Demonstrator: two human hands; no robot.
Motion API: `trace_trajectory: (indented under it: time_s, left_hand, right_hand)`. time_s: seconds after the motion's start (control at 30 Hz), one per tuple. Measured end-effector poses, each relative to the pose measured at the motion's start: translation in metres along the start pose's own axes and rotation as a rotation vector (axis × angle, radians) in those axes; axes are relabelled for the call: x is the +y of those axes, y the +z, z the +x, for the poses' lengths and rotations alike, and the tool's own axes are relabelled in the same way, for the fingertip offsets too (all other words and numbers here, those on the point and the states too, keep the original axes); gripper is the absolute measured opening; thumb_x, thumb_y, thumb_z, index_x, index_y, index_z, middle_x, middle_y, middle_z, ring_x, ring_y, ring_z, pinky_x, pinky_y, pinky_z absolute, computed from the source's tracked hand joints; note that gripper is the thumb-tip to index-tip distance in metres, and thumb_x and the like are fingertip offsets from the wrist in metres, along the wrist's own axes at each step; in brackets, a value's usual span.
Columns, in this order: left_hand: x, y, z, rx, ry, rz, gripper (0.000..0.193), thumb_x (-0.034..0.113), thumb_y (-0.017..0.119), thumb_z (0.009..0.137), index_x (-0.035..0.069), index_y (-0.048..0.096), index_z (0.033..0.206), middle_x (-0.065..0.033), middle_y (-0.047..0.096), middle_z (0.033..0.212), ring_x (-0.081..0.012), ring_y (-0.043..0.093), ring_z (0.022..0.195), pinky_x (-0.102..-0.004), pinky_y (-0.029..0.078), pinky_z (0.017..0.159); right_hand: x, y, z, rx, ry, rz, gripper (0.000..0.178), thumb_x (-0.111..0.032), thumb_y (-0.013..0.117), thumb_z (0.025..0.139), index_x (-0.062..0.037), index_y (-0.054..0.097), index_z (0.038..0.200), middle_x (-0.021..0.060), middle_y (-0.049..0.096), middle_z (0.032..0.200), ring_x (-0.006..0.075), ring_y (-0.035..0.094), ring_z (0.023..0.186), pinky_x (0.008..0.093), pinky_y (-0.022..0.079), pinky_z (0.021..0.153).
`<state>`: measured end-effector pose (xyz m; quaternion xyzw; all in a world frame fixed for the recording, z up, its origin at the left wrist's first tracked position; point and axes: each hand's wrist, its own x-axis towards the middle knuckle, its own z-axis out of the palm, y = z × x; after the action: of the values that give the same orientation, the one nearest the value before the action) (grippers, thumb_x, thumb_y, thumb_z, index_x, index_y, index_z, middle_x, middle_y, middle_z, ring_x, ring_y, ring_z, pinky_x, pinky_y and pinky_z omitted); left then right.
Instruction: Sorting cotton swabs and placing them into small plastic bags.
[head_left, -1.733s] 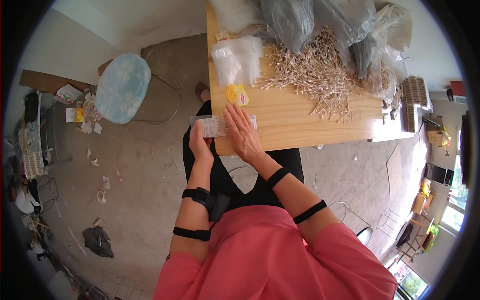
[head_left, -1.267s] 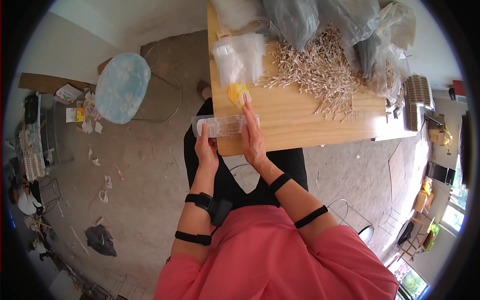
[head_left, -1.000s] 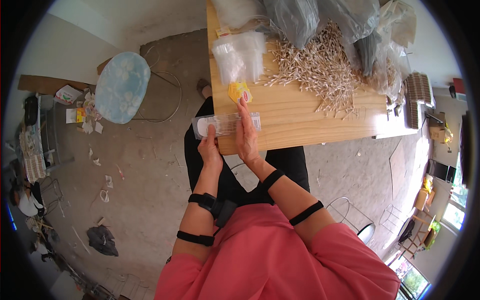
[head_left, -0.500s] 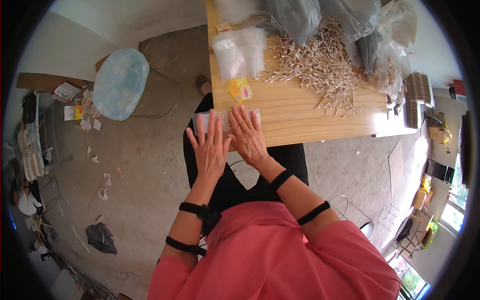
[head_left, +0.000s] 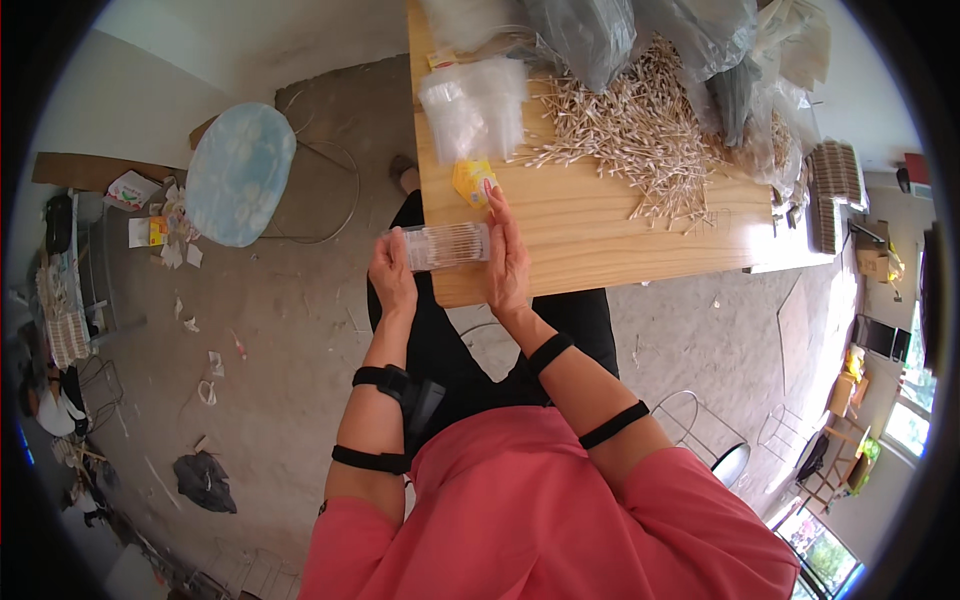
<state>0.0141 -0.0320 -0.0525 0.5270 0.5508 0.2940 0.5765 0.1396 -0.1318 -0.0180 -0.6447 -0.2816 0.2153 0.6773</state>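
A clear plastic bag of cotton swabs lies at the near left corner of the wooden table, its left end reaching past the edge. My left hand is closed round that left end. At the other end my right hand stands on its edge, fingers stretched and close together, the palm side against the bag. Just beyond the bag are yellow printed cards. Farther back lies a stack of clear plastic bags. A big heap of loose cotton swabs spreads over the table to the right.
Grey plastic bags crowd the far side of the wooden table. To the left stands a stool with a pale blue cushion. Scraps of paper and a black plastic bag lie on the floor.
Both hands lay flat over the swab bag. They have since moved apart to its two ends; the left now grips one end and the right has turned onto its edge.
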Motion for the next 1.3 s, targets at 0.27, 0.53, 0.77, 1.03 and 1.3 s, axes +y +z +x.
trace_trajectory:
  time_s: [0.27, 0.53, 0.77, 1.03, 1.3]
  left_hand:
    - [-0.002, 0.02, -0.005, 0.138, 0.254, 0.157, 0.03, 0.028, 0.064, 0.099, -0.001, 0.064, 0.095, -0.0065, 0.066, 0.076, -0.0137, 0.061, 0.066, -0.0296, 0.05, 0.063]
    - [0.007, 0.022, -0.01, 0.116, 0.218, 0.205, 0.03, 0.029, 0.061, 0.101, -0.001, 0.063, 0.097, -0.0043, 0.066, 0.08, -0.0111, 0.058, 0.074, -0.0283, 0.048, 0.068]
    - [0.003, -0.014, -0.01, 0.211, 0.277, 0.248, 0.046, 0.027, 0.053, 0.104, 0.002, 0.042, 0.141, -0.0123, 0.056, 0.125, -0.0224, 0.056, 0.104, -0.0354, 0.048, 0.088]
    - [0.009, -0.032, -0.05, 0.116, 0.285, 0.153, 0.039, 0.019, 0.051, 0.104, 0.001, 0.044, 0.139, -0.0135, 0.054, 0.129, -0.0226, 0.056, 0.11, -0.0362, 0.047, 0.093]
    - [0.059, -0.003, -0.058, 0.302, 0.729, 0.509, 0.03, 0.012, 0.053, 0.102, 0.001, 0.052, 0.13, -0.0162, 0.052, 0.131, -0.0313, 0.053, 0.12, -0.0402, 0.043, 0.102]
  right_hand:
    - [0.019, 0.023, -0.003, 0.021, 0.016, 0.008, 0.038, 0.001, 0.034, 0.104, 0.0005, 0.048, 0.14, 0.0166, 0.039, 0.156, 0.0289, 0.034, 0.147, 0.0356, 0.027, 0.118]
    - [0.017, 0.025, 0.001, -0.02, -0.008, -0.038, 0.036, 0.001, 0.04, 0.102, -0.0015, 0.05, 0.137, 0.0191, 0.042, 0.153, 0.0312, 0.037, 0.145, 0.037, 0.027, 0.118]
    - [-0.004, -0.013, 0.05, 0.183, 0.161, -0.626, 0.021, -0.016, 0.067, 0.092, -0.0029, 0.062, 0.108, 0.0132, 0.064, 0.105, 0.0323, 0.065, 0.09, 0.0432, 0.051, 0.074]
    - [0.012, -0.023, 0.075, 0.134, 0.245, -0.747, 0.03, -0.03, 0.078, 0.082, -0.0026, 0.067, 0.078, 0.0125, 0.064, 0.086, 0.0316, 0.064, 0.075, 0.043, 0.05, 0.067]
    - [0.014, -0.046, 0.07, 0.169, 0.155, -0.523, 0.024, -0.025, 0.076, 0.084, -0.0027, 0.069, 0.082, 0.0135, 0.065, 0.079, 0.0269, 0.064, 0.069, 0.0381, 0.049, 0.063]
